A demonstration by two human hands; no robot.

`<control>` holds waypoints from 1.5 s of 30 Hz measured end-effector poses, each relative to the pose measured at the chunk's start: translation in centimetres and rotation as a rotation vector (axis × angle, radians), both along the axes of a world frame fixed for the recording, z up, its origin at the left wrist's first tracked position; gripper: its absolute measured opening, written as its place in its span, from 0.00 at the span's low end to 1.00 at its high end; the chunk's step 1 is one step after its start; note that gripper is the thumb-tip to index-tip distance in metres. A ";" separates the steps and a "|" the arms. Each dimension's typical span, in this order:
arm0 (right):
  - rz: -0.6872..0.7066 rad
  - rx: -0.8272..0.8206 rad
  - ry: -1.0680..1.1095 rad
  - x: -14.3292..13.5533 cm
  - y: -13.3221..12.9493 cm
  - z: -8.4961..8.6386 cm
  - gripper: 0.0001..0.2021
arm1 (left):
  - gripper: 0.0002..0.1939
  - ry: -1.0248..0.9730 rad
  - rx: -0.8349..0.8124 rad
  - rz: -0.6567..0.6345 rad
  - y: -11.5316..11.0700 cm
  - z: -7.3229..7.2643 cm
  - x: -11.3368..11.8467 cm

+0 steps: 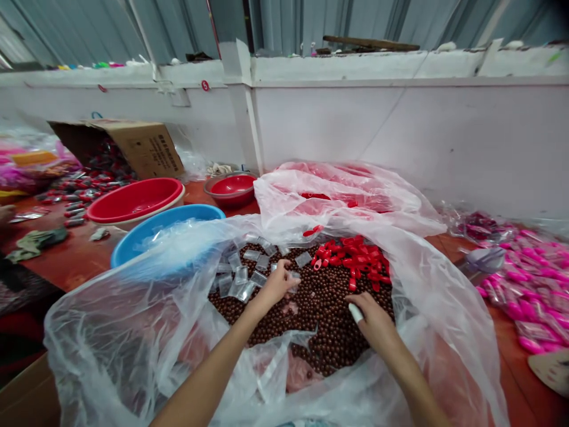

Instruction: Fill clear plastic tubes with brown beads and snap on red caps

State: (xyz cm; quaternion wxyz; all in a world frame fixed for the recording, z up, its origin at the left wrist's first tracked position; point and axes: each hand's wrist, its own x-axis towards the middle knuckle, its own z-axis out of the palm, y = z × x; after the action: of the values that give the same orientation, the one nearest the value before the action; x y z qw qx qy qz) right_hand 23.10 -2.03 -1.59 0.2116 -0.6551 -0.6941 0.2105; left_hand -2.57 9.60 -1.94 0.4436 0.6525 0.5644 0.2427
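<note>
A large clear plastic bag (448, 308) lies spread open around a mass of small brown balls (329, 320). Small clear containers (241, 274) sit on the balls at the left, and a pile of red plastic pieces (362, 259) lies at the right. My left hand (278, 283) is closed at its fingertips on a small clear container (293, 277) beside the others. Over the balls, just below the red pieces, is my right hand (371, 320), with a white covering on one finger. Its fingers curl down, and their tips are partly hidden.
Behind at the left stand a blue basin (128, 246), a red basin (137, 198), a smaller red bowl (233, 185) and a cardboard box (149, 148). Bright pink packets (533, 279) lie at the right. A person's hand (6, 213) shows at the left edge.
</note>
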 end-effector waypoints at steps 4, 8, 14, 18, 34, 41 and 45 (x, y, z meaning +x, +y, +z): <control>-0.152 0.049 -0.132 1.3 3.0 -0.3 0.23 | 0.18 -0.050 -0.134 -0.022 -0.7 -1.1 -0.8; -0.143 0.045 -0.115 0.6 4.5 -0.7 0.19 | 0.15 -0.071 -0.071 0.005 -0.6 -2.1 1.7; -0.123 0.023 0.013 0.4 2.5 -0.8 0.11 | 0.14 -0.177 -0.002 0.055 -0.3 -3.1 5.9; -0.324 0.053 0.483 0.3 0.4 -1.1 0.12 | 0.14 -0.284 -0.048 0.050 0.1 -3.7 6.9; -0.376 -0.295 1.333 -1.3 -2.1 -0.3 0.22 | 0.23 -0.678 -0.438 0.008 -2.8 -1.0 4.6; -0.322 -0.241 1.230 -1.7 -2.2 -0.2 0.24 | 0.20 -0.918 -0.655 -0.053 -6.0 2.3 2.9; -0.325 -0.226 1.271 -2.3 -2.0 0.1 0.25 | 0.22 -0.918 -0.643 -0.066 -7.7 2.8 2.6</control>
State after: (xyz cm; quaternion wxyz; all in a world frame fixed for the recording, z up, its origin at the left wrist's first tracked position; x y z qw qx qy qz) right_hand 20.77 -4.04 -1.51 0.5386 -0.5181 -0.3002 0.5928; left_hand 0.02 1.85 0.90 0.8276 0.3293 0.3382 0.3037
